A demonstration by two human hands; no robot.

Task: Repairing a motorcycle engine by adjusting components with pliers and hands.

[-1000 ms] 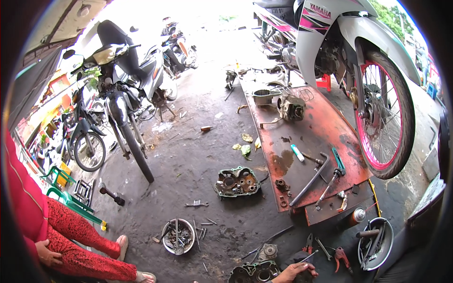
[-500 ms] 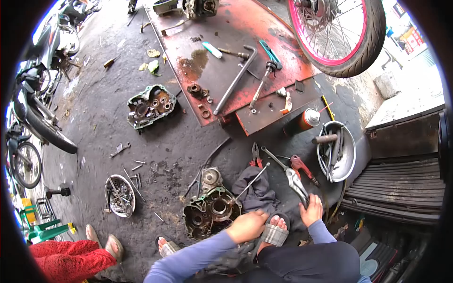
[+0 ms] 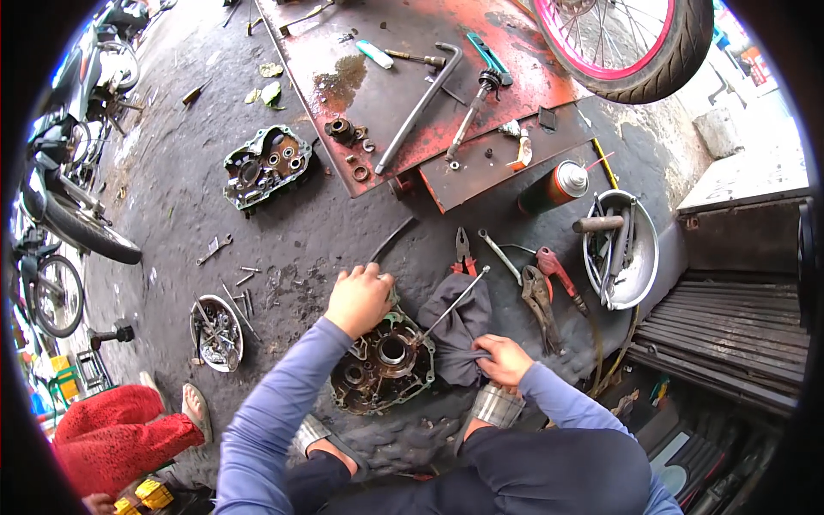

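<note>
On the dark floor in front of me lies an oily engine crankcase half point(image 3: 393, 374) with a round bearing bore. My left hand point(image 3: 360, 300) is closed over its far end, covering that part. To its right my right hand point(image 3: 504, 359) pinches the near edge of a crumpled grey rag point(image 3: 460, 319). A thin metal rod point(image 3: 457, 302) slants across rag and case. Locking pliers point(image 3: 539, 307) lie right of the rag, beside a wrench point(image 3: 499, 255) and a red-handled tool point(image 3: 560, 279). Red-handled pliers point(image 3: 463, 254) lie just beyond the rag.
A bowl of small parts point(image 3: 217, 333) stands left, with another case half point(image 3: 268, 166) beyond. A red metal platform point(image 3: 403, 103) holds tools. A spray can point(image 3: 558, 185) and a white basin of tools point(image 3: 639, 273) stand right. Someone in red trousers point(image 3: 129, 429) sits nearby.
My right hand has let go of the locking pliers, now flat on the floor, and grips the rag. My left hand has moved forward and left onto the crankcase's far end.
</note>
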